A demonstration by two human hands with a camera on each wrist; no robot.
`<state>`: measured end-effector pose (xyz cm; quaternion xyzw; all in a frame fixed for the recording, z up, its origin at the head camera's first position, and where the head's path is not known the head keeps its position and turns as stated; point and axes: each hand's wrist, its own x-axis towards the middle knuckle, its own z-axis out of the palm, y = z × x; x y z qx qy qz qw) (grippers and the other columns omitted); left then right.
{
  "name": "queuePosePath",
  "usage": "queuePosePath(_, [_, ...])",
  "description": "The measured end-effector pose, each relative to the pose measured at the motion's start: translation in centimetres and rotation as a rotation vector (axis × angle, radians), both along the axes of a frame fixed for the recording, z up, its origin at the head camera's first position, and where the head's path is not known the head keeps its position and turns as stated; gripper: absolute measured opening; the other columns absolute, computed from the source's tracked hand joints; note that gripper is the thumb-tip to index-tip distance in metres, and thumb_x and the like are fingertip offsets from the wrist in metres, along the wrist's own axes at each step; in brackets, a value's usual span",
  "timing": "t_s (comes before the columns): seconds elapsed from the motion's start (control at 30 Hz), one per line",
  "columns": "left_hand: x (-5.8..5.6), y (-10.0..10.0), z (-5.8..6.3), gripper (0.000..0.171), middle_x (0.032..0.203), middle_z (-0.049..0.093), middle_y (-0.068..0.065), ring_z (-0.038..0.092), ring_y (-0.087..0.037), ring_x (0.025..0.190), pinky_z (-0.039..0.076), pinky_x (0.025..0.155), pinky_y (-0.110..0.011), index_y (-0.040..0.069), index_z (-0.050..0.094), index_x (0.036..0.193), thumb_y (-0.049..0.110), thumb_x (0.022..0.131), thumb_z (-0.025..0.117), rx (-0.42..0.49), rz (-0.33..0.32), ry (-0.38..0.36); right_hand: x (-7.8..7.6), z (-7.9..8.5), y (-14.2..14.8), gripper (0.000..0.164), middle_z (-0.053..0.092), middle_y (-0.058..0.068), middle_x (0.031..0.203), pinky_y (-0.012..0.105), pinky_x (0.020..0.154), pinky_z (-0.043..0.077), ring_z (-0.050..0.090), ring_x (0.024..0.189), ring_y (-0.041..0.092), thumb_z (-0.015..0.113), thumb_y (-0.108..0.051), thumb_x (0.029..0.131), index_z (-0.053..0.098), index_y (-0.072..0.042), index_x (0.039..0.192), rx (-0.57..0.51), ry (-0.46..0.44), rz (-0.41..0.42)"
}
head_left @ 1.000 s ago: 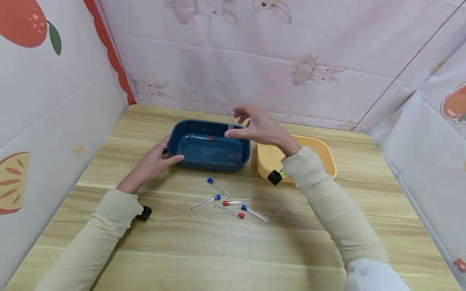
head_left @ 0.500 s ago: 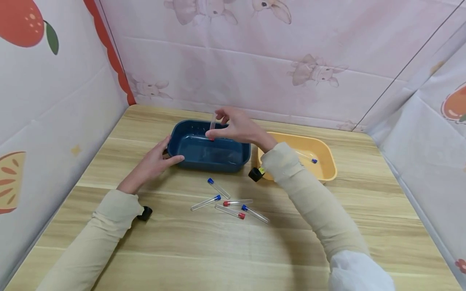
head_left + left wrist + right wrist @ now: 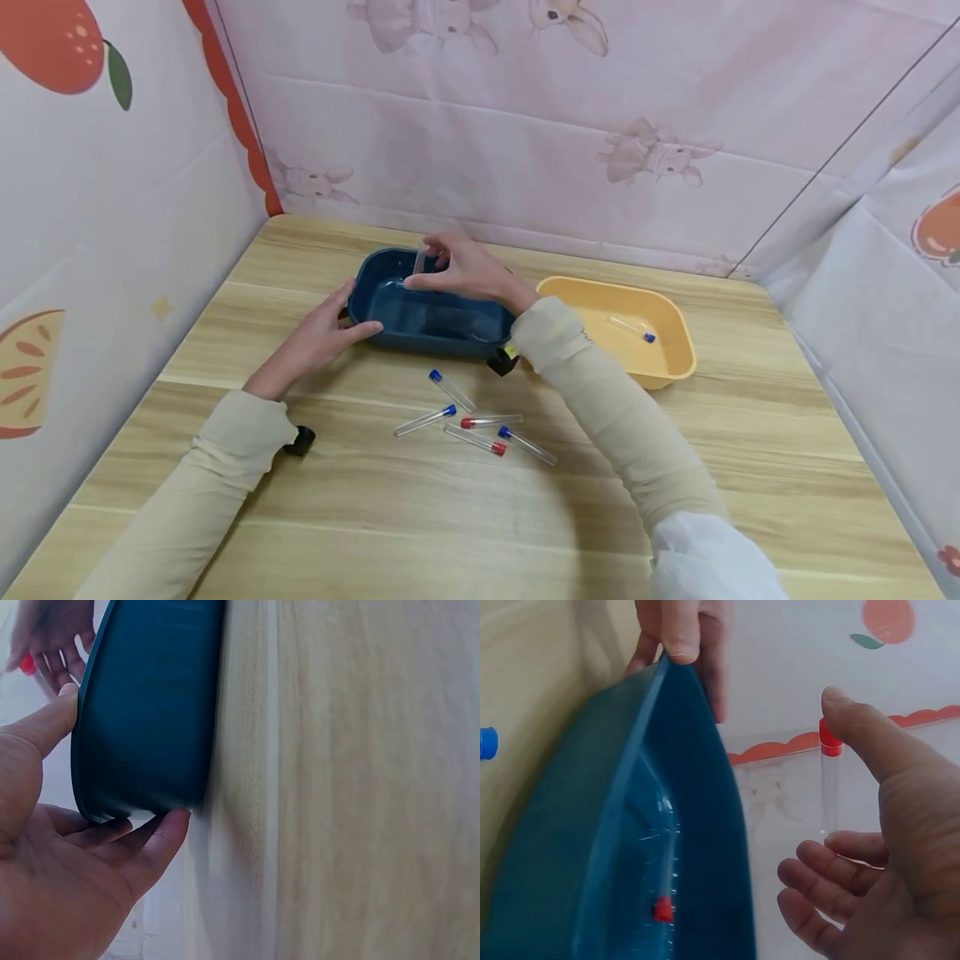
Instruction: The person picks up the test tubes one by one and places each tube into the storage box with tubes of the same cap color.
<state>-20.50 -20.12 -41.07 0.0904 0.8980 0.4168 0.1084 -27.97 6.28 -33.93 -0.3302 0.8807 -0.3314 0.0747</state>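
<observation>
My right hand (image 3: pixel 468 271) is over the dark blue tub (image 3: pixel 450 343). It pinches a clear test tube (image 3: pixel 830 791) lengthwise, thumb on the red cap and a finger at the other end. In the right wrist view, another red-capped test tube (image 3: pixel 664 907) lies inside the tub. My left hand (image 3: pixel 318 333) holds the tub's left end, thumb at the near rim and fingers around the end wall, as the left wrist view also shows. In the head view, the right hand hides part of the tub's inside.
A yellow tub (image 3: pixel 678 333) stands to the right, with a blue-capped test tube (image 3: pixel 632 328) in it. In front of the tubs, several test tubes (image 3: pixel 476 438) with red or blue caps lie loose on the wooden table (image 3: pixel 420 517). Printed cloth walls (image 3: pixel 525 167) enclose the table.
My right hand has moved left over the blue tub with the test tube in its pinch, uncovering the yellow tub and the tube inside it. The left hand has stayed at the blue tub's end.
</observation>
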Motion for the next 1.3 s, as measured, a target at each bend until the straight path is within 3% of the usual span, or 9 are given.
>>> queuePosePath(0.23, [0.2, 0.1, 0.1, 0.102, 0.17, 0.007, -0.024, 0.029, -0.047, 0.15, 0.032, 0.117, -0.057, 0.004, 0.0, 0.165, 0.052, 0.101, 0.063, 0.002, 0.005, 0.006, -0.8, -1.9, -1.6, 0.077, 0.06, 0.014, 0.136, 0.034, 0.099, 0.052, 0.06, 0.114, 0.024, 0.077, -0.042, 0.093, 0.049, 0.001, 0.149, 0.018, 0.04, 0.027])
queuePosePath(0.4, [0.3, 0.1, 0.1, 0.1, 0.17, 0.006, -0.025, 0.027, -0.048, 0.15, 0.03, 0.117, -0.058, 0.003, 0.0, 0.165, 0.049, 0.102, 0.063, 0.002, 0.002, 0.005, -1.1, -3.1, -2.4, 0.067, 0.059, 0.013, 0.134, 0.033, 0.094, 0.052, 0.058, 0.11, 0.023, 0.077, -0.044, 0.093, 0.056, -0.002, 0.141, 0.033, 0.012, 0.032])
queuePosePath(0.63, [0.3, 0.0, 0.3, 0.097, 0.169, 0.006, -0.027, 0.025, -0.049, 0.15, 0.028, 0.118, -0.06, 0.002, -0.001, 0.165, 0.043, 0.103, 0.063, -0.001, -0.007, 0.011, -1.1, -4.0, -3.1, 0.084, 0.056, 0.014, 0.139, 0.03, 0.098, 0.051, 0.057, 0.115, 0.022, 0.075, -0.049, 0.094, 0.042, 0.0, 0.155, 0.125, -0.012, 0.005])
queuePosePath(0.87, [0.5, 0.1, 0.5, 0.097, 0.17, 0.006, -0.026, 0.026, -0.049, 0.15, 0.028, 0.118, -0.06, 0.004, -0.001, 0.165, 0.043, 0.104, 0.062, -0.006, 0.003, -0.004, -1.2, -4.8, -3.7, 0.087, 0.056, 0.015, 0.138, 0.032, 0.1, 0.05, 0.057, 0.115, 0.021, 0.075, -0.05, 0.094, 0.04, 0.001, 0.156, 0.198, -0.001, 0.013])
queuePosePath(1.13, [0.3, 0.2, 0.5, 0.097, 0.17, 0.006, -0.026, 0.022, -0.048, 0.152, 0.026, 0.119, -0.061, 0.003, 0.0, 0.165, 0.044, 0.104, 0.062, -0.008, -0.004, 0.007, -1.6, -6.0, -4.2, 0.089, 0.059, 0.011, 0.124, 0.027, 0.085, 0.051, 0.057, 0.098, 0.019, 0.074, -0.051, 0.093, 0.039, 0.001, 0.156, 0.226, 0.007, 0.027])
queuePosePath(1.3, [0.4, -0.1, 0.5, 0.099, 0.169, 0.006, -0.027, 0.02, -0.048, 0.152, 0.024, 0.119, -0.061, 0.003, -0.001, 0.165, 0.048, 0.103, 0.062, -0.015, -0.007, 0.01, -1.5, -6.3, -4.6, 0.089, 0.06, 0.011, 0.124, 0.028, 0.086, 0.052, 0.058, 0.098, 0.019, 0.073, -0.052, 0.094, 0.039, 0.002, 0.156, 0.231, -0.017, 0.045])
